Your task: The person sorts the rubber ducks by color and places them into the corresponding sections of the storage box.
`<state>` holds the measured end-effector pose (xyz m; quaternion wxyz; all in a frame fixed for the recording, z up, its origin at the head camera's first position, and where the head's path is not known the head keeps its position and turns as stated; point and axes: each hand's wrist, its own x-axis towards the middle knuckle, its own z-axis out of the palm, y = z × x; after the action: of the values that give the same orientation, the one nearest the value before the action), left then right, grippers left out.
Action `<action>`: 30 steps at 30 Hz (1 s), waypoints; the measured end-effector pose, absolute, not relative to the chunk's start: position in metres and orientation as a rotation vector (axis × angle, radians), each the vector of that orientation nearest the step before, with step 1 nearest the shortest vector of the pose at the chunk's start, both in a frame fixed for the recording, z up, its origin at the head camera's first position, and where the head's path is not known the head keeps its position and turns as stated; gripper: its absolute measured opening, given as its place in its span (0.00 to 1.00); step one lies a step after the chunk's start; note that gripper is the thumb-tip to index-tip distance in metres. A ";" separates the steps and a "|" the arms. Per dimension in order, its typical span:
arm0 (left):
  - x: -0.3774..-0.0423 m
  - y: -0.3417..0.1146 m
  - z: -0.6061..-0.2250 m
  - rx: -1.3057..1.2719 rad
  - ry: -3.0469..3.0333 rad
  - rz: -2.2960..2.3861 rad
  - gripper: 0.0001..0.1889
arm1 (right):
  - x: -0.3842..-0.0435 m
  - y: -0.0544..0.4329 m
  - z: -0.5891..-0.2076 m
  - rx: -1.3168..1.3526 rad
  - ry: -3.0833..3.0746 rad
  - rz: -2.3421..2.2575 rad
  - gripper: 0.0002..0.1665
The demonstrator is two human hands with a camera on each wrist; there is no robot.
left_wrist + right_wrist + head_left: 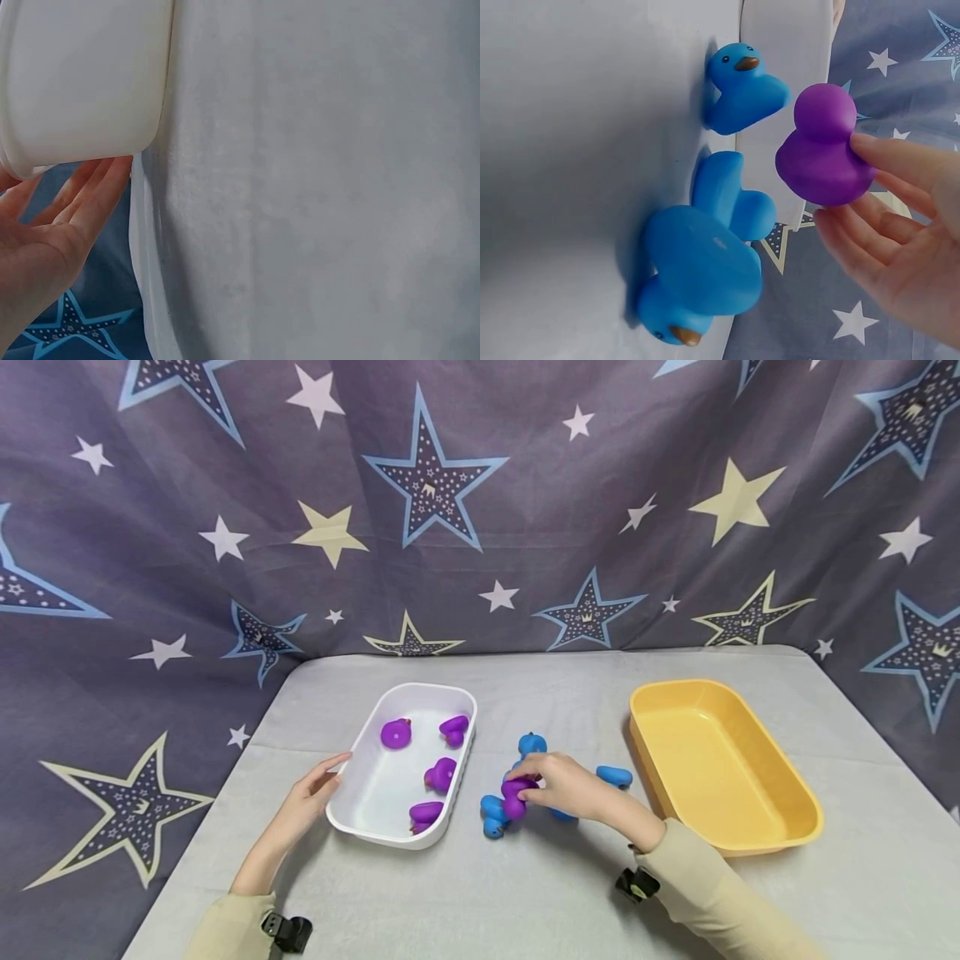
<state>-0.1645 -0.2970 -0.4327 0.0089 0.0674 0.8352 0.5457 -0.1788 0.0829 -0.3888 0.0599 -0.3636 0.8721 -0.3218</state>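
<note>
My right hand [566, 783] pinches a purple rubber duck [826, 154] between thumb and fingers, holding it above several blue rubber ducks. One blue duck [744, 86] faces the right wrist camera; two others [705, 259] lie close together beside it. In the head view, the held duck and the hand partly hide the blue ducks beneath. At the left, a white bin [381, 838] holds several purple ducks [396, 734]. My left hand [306, 797] rests against its left side with nearly straight fingers, which show along the outer wall in the left wrist view.
A yellow bin [720, 760] stands on the right of the table [540, 902], with a blue duck [615, 775] near its left wall. Behind the table hangs a dark cloth with stars [495, 543].
</note>
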 end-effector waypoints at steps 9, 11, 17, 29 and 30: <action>-0.165 -0.297 -0.433 0.227 2.594 1.735 0.21 | -0.180 0.077 -0.384 -1.102 2.630 -1.042 0.15; -0.164 -0.297 -0.433 0.225 2.601 1.730 0.21 | -0.180 0.075 -0.383 -1.126 2.633 -1.058 0.15; -0.165 -0.297 -0.434 0.237 2.612 1.725 0.21 | -0.181 0.069 -0.380 -1.179 2.642 -1.098 0.15; -0.165 -0.298 -0.435 0.232 2.644 1.694 0.21 | -0.183 0.056 -0.372 -1.229 2.621 -1.139 0.15; -0.165 -0.298 -0.435 0.227 2.642 1.695 0.21 | -0.183 0.055 -0.372 -1.230 2.620 -1.141 0.15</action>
<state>-0.1654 -0.2979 -0.4347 -0.0029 0.0720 0.8395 0.5385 -0.1834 0.0549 -0.3716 0.0151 -0.3952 0.8421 -0.3666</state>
